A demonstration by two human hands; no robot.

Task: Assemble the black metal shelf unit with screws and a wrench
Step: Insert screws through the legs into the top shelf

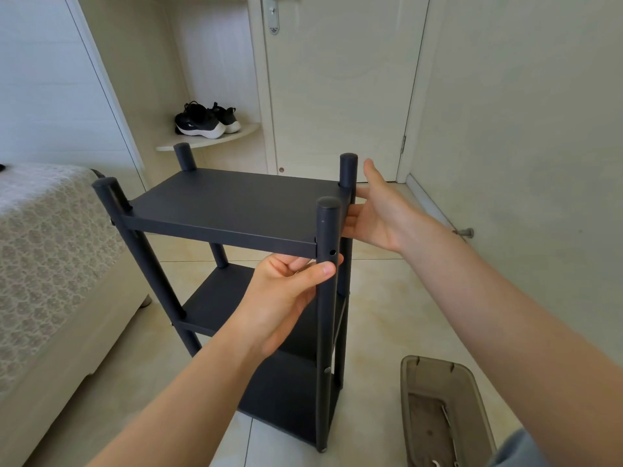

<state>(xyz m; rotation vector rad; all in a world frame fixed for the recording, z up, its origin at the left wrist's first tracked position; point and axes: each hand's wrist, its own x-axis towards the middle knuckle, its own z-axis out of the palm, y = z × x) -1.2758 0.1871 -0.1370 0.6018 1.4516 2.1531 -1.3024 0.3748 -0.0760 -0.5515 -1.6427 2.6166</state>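
The black metal shelf unit (pixel 236 203) stands upright on the tiled floor, with three shelves between four round posts. My left hand (pixel 286 298) reaches under the top shelf at the front right post (pixel 327 332); its fingers curl beneath the shelf edge and its thumb presses the post just below an empty screw hole (pixel 332 253). Something small and silvery shows between those fingers, too hidden to name. My right hand (pixel 381 214) lies flat against the right end of the top shelf, thumb raised and fingers straight. A screw head (pixel 327 369) sits lower on the same post.
A brownish plastic tray (pixel 435 375) lies on the floor at the lower right, with a thin metal wrench (pixel 448 423) inside. A bed (pixel 50 251) runs along the left. Black shoes (pixel 205 120) rest on a corner ledge beside a closed door (pixel 337 89). A door stopper (pixel 467 233) juts from the right wall.
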